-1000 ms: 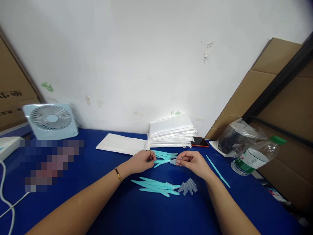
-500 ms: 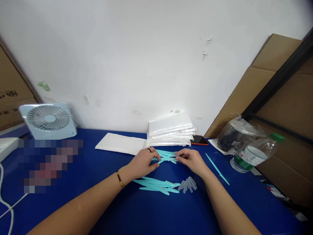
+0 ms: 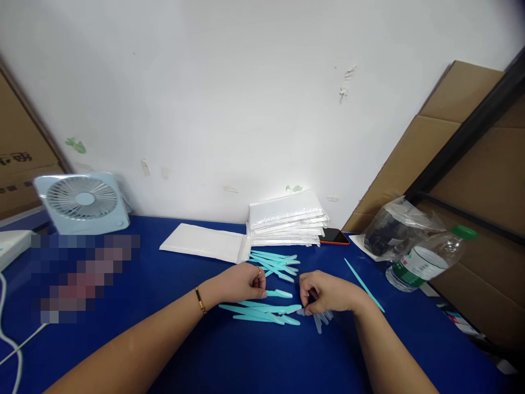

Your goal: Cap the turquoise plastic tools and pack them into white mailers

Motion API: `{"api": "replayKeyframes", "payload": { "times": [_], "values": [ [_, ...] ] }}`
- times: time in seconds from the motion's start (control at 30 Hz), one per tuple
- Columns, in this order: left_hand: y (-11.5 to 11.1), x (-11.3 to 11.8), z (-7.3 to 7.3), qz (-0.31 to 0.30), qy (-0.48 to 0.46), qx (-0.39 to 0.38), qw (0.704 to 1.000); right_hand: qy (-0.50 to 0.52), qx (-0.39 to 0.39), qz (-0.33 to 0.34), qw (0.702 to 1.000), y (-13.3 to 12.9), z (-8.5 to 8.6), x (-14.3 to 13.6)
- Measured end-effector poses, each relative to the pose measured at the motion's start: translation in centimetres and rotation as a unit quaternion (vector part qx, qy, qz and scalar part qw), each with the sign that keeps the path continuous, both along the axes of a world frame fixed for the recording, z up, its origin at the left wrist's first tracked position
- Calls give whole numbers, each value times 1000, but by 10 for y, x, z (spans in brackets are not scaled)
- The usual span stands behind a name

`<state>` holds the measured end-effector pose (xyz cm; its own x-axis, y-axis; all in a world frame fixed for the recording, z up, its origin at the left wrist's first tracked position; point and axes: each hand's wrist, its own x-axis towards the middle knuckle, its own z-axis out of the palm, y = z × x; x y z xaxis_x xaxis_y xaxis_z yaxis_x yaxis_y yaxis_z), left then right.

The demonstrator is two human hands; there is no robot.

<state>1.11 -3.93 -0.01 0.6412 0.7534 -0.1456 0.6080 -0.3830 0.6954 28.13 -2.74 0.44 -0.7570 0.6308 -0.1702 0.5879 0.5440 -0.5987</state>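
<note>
While the left hand (image 3: 241, 282) grips a teal razor (image 3: 279, 294) by its handle between thumb and fingers, the right hand (image 3: 328, 290) hangs bent over the loose clear covers (image 3: 318, 323), fingertips at the leftmost one; whether that cover is pinched cannot be told. The held razor is over the middle of the blue surface (image 3: 246, 364), between a far group of razors (image 3: 274, 265) and a near group of razors (image 3: 258, 316). By the look of it, the work is partway along: several razors in the far group seem to carry translucent covers on their blade ends, whereas the held razor's blade looks bare and those in the near group appear uncovered too, with covers lying loose beside them. Overlaps, and the right hand hiding some covers, prevent an exact count. The held razor's long axis runs left to right, nearly level, its blade end pointing right and its handle running back into the left hand. Near-group razors lie much the same way, tapered handles left; the far group fans and crosses, covered ends likewise to the right. A lone razor (image 3: 365, 285) lies beside the right wrist, slanting from far left to near right.
</note>
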Motion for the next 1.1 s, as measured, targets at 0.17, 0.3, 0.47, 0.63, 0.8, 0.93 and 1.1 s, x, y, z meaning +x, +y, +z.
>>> {"api": "replayKeyframes", "payload": {
  "times": [0.17,0.3,0.47,0.63,0.8,0.93,1.1],
  "values": [
    [8,-5,-2,37,-53,-1,998,65,-94,-104,988,2,6,9],
    [8,-4,-3,40,-58,0,998,130,-140,-139,972,0,11,2],
    [8,-4,-2,40,-49,6,998,151,-132,-139,970,-2,10,-6],
    [8,-4,0,41,-42,7,998,168,-119,-152,967,-2,13,-5],
    [7,0,-3,39,-55,9,998,173,-124,-137,967,-5,9,-16],
    [4,7,-2,73,-54,61,994,190,-99,-142,967,-4,1,-27],
    [-32,38,24,117,-188,134,966,160,79,-196,964,11,-6,-18]
  ]
}}
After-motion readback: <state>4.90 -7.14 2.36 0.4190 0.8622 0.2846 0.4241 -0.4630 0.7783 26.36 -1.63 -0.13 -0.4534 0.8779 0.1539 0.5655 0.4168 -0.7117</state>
